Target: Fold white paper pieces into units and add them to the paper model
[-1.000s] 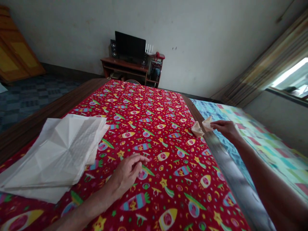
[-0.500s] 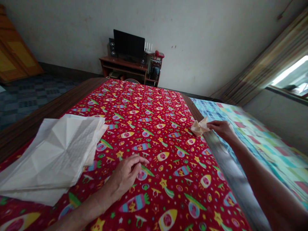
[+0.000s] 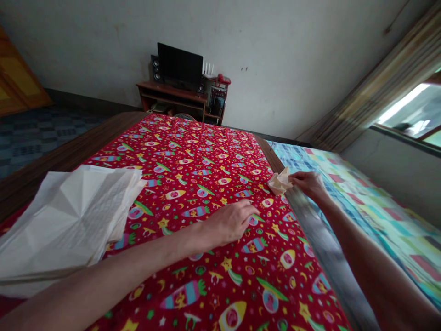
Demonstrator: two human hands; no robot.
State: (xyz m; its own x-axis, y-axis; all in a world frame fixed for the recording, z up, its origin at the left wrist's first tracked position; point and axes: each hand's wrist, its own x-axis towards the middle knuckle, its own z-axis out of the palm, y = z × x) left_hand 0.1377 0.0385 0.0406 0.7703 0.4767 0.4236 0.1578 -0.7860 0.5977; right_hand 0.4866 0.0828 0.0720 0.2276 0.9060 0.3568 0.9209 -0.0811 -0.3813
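Note:
At the cloth's right edge, my right hand (image 3: 306,183) pinches a small cream folded paper piece (image 3: 285,175) between thumb and fingers. It is up against another folded paper piece (image 3: 276,185), and the two overlap in view. My left hand (image 3: 234,221) is over the red patterned cloth (image 3: 193,161), fingers loosely curled and apart, holding nothing. A stack of creased white paper sheets (image 3: 77,207) lies to the left, partly covered by my left forearm.
A dark wooden edge (image 3: 103,131) runs along the cloth's left, and a dark, shiny edge strip (image 3: 310,225) along its right. Beyond that is a bed with a patchwork cover (image 3: 358,197). A monitor (image 3: 179,65) stands on a desk (image 3: 172,92) by the far wall.
My right hand has brought its folded paper piece left against the other one. My left hand has reached forward and to the right across the cloth. The view has shifted slightly right.

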